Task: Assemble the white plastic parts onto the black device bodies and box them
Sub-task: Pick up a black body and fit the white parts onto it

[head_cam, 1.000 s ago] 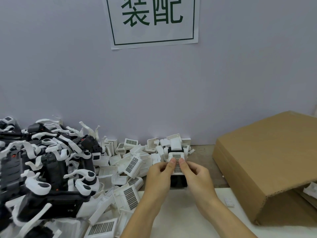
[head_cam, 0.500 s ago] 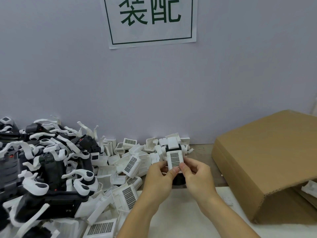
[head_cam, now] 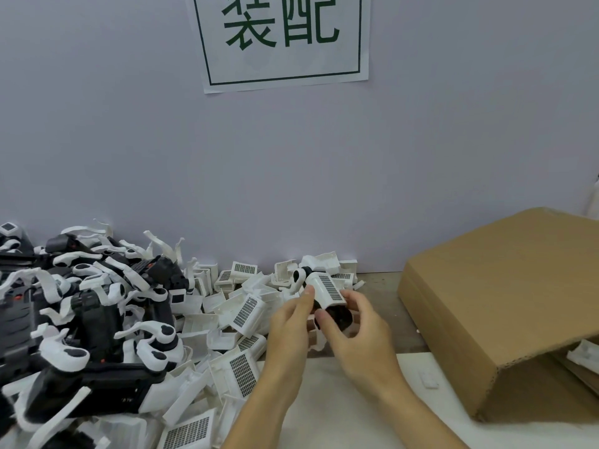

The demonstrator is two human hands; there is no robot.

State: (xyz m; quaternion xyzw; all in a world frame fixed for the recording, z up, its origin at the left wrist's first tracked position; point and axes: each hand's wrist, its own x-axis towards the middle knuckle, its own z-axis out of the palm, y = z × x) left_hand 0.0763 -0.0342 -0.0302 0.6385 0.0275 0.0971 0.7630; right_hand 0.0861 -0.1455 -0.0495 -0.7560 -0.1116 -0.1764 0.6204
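Centre frame: left hand [head_cam: 288, 322] and right hand [head_cam: 353, 332] both grasp device [head_cam: 327, 299], white cover fitted. Next, probably: box [head_cam: 505, 303], frame right.

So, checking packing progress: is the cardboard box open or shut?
Open: the cardboard box lies with its mouth toward the person, white parts visible inside.

A table [head_cam: 382, 288] full of parts.
White parts [head_cam: 227, 325] are lying lower left; a brown box [head_cam: 505, 299] is sitting right.
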